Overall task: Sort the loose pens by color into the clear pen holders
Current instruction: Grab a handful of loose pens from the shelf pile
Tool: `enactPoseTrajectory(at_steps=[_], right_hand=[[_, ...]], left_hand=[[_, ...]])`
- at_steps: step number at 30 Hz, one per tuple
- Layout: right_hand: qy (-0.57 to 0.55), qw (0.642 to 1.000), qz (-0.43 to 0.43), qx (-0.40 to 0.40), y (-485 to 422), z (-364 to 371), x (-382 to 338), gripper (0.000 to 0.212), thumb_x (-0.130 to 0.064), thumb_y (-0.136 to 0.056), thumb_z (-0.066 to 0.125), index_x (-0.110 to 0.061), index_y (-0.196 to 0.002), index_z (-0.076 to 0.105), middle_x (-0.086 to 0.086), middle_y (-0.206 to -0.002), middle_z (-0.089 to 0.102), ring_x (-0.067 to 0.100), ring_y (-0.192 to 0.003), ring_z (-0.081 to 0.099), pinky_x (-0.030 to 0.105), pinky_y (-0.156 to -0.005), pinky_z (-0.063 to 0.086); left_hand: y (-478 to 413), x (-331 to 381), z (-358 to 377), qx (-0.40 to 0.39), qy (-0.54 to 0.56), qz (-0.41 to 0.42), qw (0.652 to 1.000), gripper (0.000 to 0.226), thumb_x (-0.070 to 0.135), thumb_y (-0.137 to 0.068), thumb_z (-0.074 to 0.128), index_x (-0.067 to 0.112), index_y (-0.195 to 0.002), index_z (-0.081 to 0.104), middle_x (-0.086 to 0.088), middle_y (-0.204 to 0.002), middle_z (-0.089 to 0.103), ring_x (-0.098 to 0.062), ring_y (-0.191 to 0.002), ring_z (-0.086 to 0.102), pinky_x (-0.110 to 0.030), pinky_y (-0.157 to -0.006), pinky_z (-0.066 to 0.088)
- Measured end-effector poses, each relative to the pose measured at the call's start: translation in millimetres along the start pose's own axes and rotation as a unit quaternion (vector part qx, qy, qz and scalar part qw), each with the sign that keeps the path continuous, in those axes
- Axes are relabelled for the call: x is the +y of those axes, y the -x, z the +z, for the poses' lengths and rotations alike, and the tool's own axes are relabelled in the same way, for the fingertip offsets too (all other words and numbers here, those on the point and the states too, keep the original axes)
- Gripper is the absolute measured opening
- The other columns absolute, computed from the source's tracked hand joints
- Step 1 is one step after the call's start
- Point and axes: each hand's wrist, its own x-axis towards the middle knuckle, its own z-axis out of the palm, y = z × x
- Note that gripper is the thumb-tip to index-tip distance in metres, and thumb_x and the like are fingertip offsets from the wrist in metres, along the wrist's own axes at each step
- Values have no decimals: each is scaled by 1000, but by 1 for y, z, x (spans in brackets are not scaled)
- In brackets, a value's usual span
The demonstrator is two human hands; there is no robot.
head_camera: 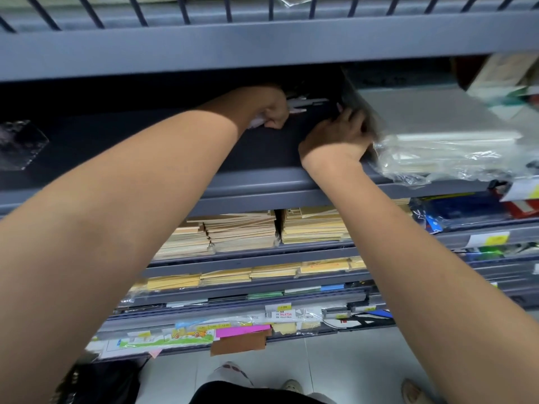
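Centre of frame, on the dark grey metal shelf point(271, 158): I see the left hand point(274, 110) curled round a bundle of pale whitish pens point(306, 104), ends pointing right. Right hand point(338, 135) sits just beside it, fingers bent against the clear-plastic-wrapped paper stack point(437, 135); I cannot tell whether it grips.

Stationery shop: price-tagged shelves point(262, 182) of envelopes point(242, 231)

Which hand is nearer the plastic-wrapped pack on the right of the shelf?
Right. The right hand is at the left edge of the plastic-wrapped pack; the left hand is farther left, gripping pens.
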Motion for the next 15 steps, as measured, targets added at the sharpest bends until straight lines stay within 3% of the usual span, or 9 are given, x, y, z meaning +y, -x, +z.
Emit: enactPoseTrajectory(at_steps=[2,3,5,7,9,10,11,13,15], right_hand=[[2,1000,-10,-5,1,3,1,60,-34,-93,38,-8,-146,38,11,-154,28,31,-139,21,49,-102,29],[4,1000,-12,-11,0,3,2,60,-34,-93,37,-7,-146,38,10,-153,31,31,-139,21,49,-102,30],[11,1000,-13,-23,-1,-1,2,58,-34,-92,38,-8,-143,43,10,-148,38,32,-137,22,49,-97,32],[15,999,-11,-31,-2,-6,0,56,-33,-91,41,-7,-141,45,10,-146,41,33,-136,23,51,-92,36],[18,999,-11,-31,-4,-10,-2,54,-31,-92,45,-6,-140,44,11,-145,42,34,-134,26,48,-82,41],[24,999,-16,-27,-7,-12,-3,51,-29,-93,46,-6,-139,46,12,-143,44,36,-133,29,45,-75,40],[36,999,-28,-19,-9,-15,-3,46,-25,-95,45,-6,-136,50,14,-139,49,38,-131,34,42,-71,38],[56,996,-67,1,-18,-20,-3,38,-17,-95,42,-3,-127,58,17,-131,58,42,-125,45,39,-73,41],[37,995,-95,3,-25,-25,0,37,-14,-94,43,-2,-125,60,19,-132,59,41,-124,52,41,-85,47]], left_hand=[[-1,-7,2,-5,5,-4,1000,44,-1,-76,52,-5,-33,55,-13,-40,56,-27,-45,49,-22,-43,38],[-2,-12,2,-2,9,0,1000,35,0,-75,52,-7,-42,61,-17,-49,61,-28,-48,51,-21,-45,38],[0,-21,2,16,18,13,1000,23,0,-76,52,-9,-88,70,-23,-78,65,-29,-63,55,-24,-51,38],[-1,-32,3,29,-3,38,999,35,-1,-82,52,-3,-115,63,-18,-78,59,-28,-63,52,-25,-50,36],[-4,-44,2,32,9,51,998,22,-1,-84,52,3,-105,58,-13,-70,54,-25,-57,48,-24,-50,34],[-4,-50,1,29,18,56,998,8,0,-84,52,4,-89,56,-12,-65,53,-24,-54,46,-24,-49,33],[-3,-56,0,27,27,63,997,9,1,-83,53,5,-75,52,-11,-59,52,-23,-50,45,-23,-49,31],[-2,-68,-1,19,26,64,997,23,3,-81,55,8,-60,50,-5,-42,49,-19,-38,43,-20,-46,30],[-1,-77,-1,4,37,59,998,27,4,-80,56,7,-54,51,0,-30,45,-13,-25,39,-13,-37,29]])
